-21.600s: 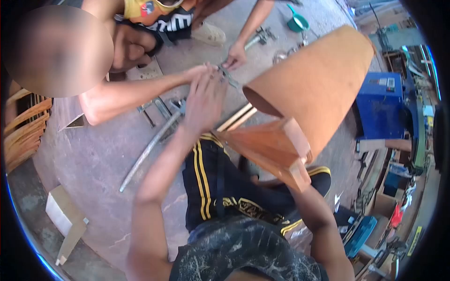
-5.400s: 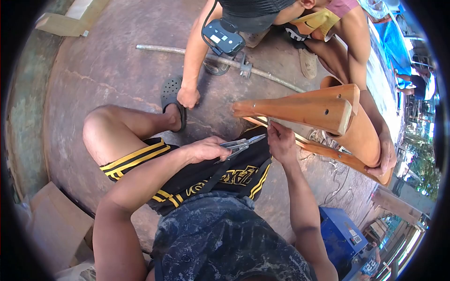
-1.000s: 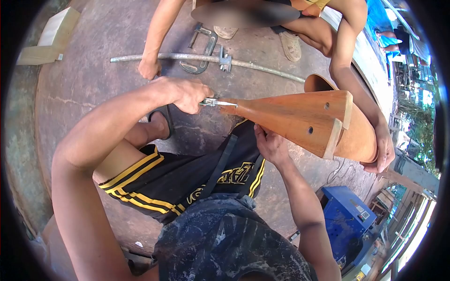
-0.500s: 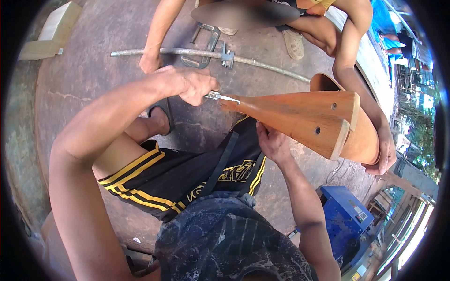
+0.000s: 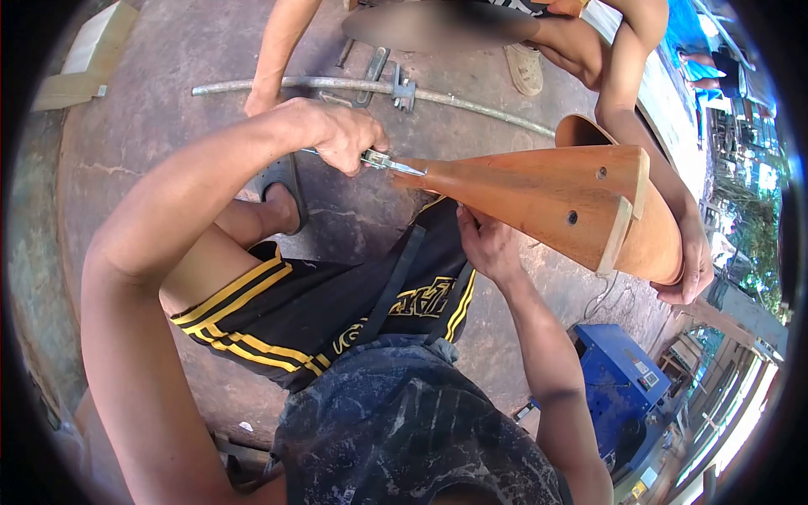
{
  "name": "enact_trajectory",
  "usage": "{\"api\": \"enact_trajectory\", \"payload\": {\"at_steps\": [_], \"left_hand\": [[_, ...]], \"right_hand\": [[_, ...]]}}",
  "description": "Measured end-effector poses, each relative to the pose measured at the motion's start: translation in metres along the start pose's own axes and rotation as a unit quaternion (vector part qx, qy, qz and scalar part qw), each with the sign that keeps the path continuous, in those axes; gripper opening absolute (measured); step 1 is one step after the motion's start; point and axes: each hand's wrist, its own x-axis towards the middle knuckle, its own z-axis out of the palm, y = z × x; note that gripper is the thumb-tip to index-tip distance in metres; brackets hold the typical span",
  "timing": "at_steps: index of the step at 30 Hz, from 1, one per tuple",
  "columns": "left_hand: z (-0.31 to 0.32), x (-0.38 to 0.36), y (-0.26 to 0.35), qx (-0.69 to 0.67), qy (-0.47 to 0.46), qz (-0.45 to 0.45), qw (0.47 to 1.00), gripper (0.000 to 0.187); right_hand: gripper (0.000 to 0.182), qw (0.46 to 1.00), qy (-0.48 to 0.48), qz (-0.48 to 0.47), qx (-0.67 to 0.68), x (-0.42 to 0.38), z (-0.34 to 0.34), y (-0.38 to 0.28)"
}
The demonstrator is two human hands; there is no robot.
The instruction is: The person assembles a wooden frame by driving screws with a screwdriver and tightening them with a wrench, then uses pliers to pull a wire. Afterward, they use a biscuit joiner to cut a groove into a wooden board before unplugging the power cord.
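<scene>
My left hand [image 5: 347, 139] is closed around a silver hand tool [image 5: 379, 159] with a narrow pointed end. That tip lies against the slim end of a tapered, orange-brown wooden piece [image 5: 522, 189]. The piece widens to the right, with two dark holes and pale wooden strips at its broad end. Beneath its lower edge, my right hand [image 5: 492, 246] grips it with curled fingers; part of that grip is hidden. A co-worker's hand [image 5: 692, 265] holds the wide, rounded end. The co-worker's other hand [image 5: 264, 103] is by a metal pipe on the floor.
The long metal pipe [image 5: 480, 116] crosses the concrete floor, with a sliding clamp jaw [image 5: 404, 91] on it. Beside it lies a C-clamp [image 5: 373, 71]. A blue machine [image 5: 619, 370] stands at lower right, and pale wooden blocks [image 5: 101, 38] at upper left.
My left hand and the tool have shifted slightly up and left in view. The wooden piece sits a little higher at its broad end. Both my hands keep their holds.
</scene>
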Motion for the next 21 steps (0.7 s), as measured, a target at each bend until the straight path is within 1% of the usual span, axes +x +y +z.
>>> {"api": "enact_trajectory", "payload": {"at_steps": [4,8,9,11,14,20,21], "left_hand": [[0.001,0.003,-0.003,-0.004,-0.006,0.017,1.000,0.034],[0.004,0.004,-0.006,-0.003,0.000,0.022,1.000,0.030],[0.005,0.005,-0.008,-0.005,0.003,0.025,1.000,0.030],[0.007,0.007,-0.009,-0.007,0.007,0.027,1.000,0.029],[0.007,0.007,-0.009,-0.013,0.009,0.025,1.000,0.027],[0.006,0.008,-0.009,-0.009,0.000,0.014,1.000,0.028],[0.008,0.008,-0.009,-0.006,0.009,0.015,1.000,0.031]], "right_hand": [[0.028,0.999,-0.025,0.030,-0.009,-0.002,0.001,0.007],[0.029,0.999,-0.031,0.027,-0.008,-0.006,0.008,0.020],[0.028,0.999,-0.015,-0.007,-0.030,-0.005,0.009,0.020],[0.028,0.998,0.001,-0.042,-0.052,-0.004,0.004,0.015],[0.028,0.994,-0.044,-0.051,-0.085,-0.005,-0.001,0.009],[0.029,0.999,0.003,-0.022,-0.030,-0.007,0.010,0.024],[0.028,0.998,0.003,-0.029,-0.048,-0.007,0.008,0.020]]}}
